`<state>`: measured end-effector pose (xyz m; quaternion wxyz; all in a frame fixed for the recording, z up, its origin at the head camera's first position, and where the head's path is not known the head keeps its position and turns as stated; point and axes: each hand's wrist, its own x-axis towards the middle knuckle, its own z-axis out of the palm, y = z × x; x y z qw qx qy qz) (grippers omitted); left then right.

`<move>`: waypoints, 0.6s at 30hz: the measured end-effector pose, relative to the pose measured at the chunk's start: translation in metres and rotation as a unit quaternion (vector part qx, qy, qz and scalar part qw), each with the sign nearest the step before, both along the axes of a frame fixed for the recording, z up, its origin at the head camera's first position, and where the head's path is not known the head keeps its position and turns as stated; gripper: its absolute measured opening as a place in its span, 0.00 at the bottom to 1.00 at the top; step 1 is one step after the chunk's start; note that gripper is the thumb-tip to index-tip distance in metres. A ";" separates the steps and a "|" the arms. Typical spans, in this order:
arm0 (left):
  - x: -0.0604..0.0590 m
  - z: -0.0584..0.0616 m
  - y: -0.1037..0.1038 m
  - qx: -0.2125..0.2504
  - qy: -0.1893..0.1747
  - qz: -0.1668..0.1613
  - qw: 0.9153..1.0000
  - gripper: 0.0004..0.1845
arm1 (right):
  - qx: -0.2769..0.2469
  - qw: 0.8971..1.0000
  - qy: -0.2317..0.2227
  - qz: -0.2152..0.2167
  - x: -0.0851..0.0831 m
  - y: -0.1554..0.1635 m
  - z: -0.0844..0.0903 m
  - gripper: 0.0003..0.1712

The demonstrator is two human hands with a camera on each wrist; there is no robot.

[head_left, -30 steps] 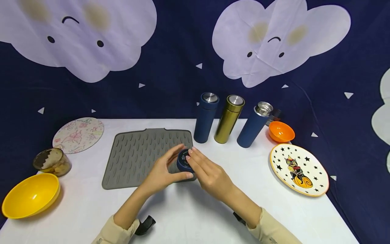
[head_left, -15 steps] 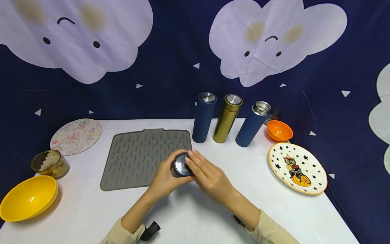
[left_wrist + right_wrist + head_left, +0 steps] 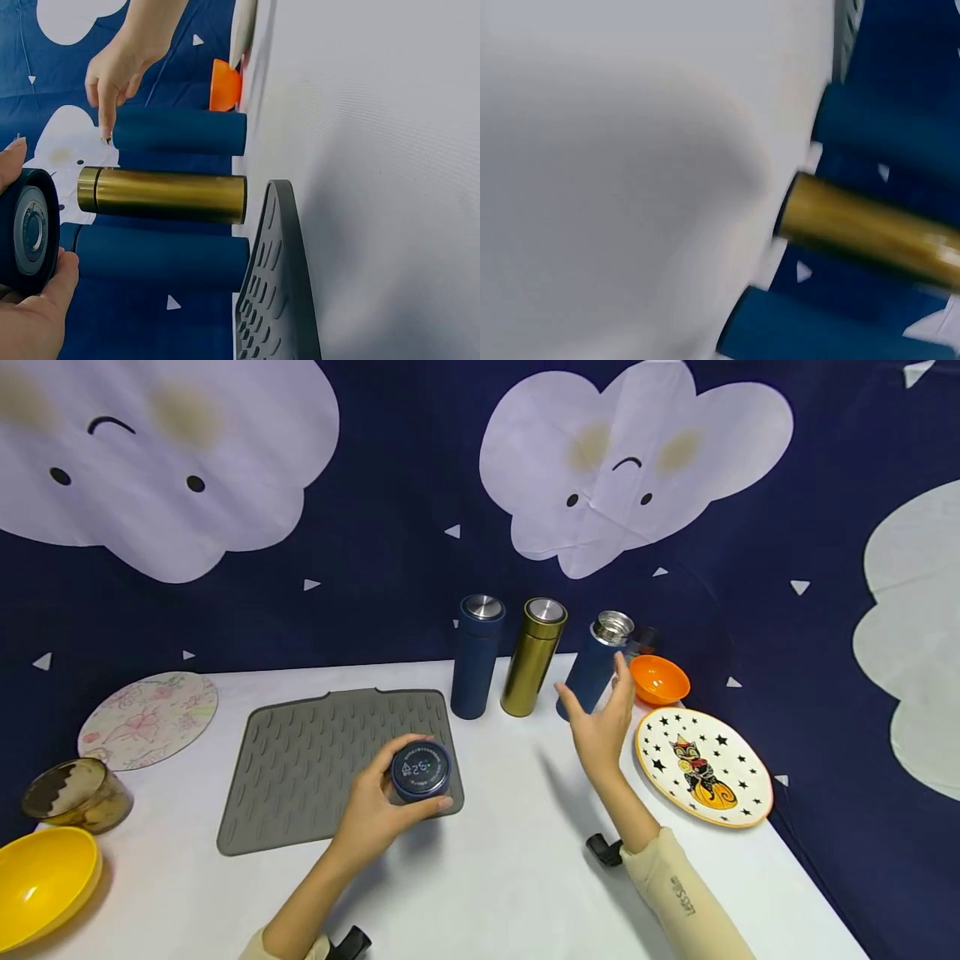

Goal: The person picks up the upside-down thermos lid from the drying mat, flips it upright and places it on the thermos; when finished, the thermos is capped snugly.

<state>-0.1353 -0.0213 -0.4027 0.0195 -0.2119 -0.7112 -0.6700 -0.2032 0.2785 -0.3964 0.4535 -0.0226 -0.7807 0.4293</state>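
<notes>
White table (image 3: 487, 877), navy cloud backdrop behind. Left hand (image 3: 375, 806) grips a dark blue flask lid (image 3: 421, 770), display face up, over the near right corner of the grey ridged mat (image 3: 315, 760). Right hand (image 3: 600, 722) is released, fingers spread, reaching at the lidless blue flask (image 3: 592, 672), fingertip at its steel mouth in the left wrist view. Judged step: lid is off, the body comes next. Next move calls for a firm wrap around the upright body without knocking the gold flask (image 3: 531, 657) just beside it.

Three flasks (image 3: 532, 657), two bowls (image 3: 658, 679), two plates (image 3: 703, 767), one mat (image 3: 330, 760), one lid (image 3: 421, 770), one jar (image 3: 75, 792).
</notes>
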 end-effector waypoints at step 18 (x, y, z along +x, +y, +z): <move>-0.007 0.033 0.017 0.004 0.018 -0.017 1.000 0.42 | -0.142 0.981 -0.130 -0.026 -0.045 0.031 0.003 0.43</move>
